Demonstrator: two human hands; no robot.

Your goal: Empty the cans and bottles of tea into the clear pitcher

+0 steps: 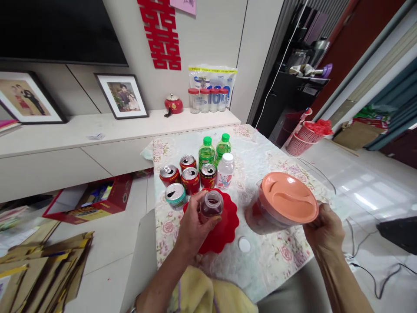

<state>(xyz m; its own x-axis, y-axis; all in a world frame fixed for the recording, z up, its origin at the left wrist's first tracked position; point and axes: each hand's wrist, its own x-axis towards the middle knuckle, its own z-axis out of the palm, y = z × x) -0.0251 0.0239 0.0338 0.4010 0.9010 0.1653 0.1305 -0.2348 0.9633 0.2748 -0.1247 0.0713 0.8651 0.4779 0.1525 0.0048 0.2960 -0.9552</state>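
My left hand [197,221] is wrapped round a small clear bottle [212,204] with no cap on it and dark reddish liquid inside. Under it lies a red scalloped tray [230,221]. My right hand [325,228] grips the handle side of a clear pitcher [260,213] with an orange lid [289,195]; the pitcher tilts slightly, and its handle is mostly hidden by my fingers. A white bottle cap [244,244] rests on the tablecloth between the tray and the pitcher. Just behind the tray stands a capped clear bottle [225,171] with a printed label.
Several opened red cans [190,179], a teal can [176,195] and two green-capped bottles [206,150] crowd the table's far left. A yellow cloth [208,293] lies at the near edge. Red-lidded jars [204,101] line the cabinet behind.
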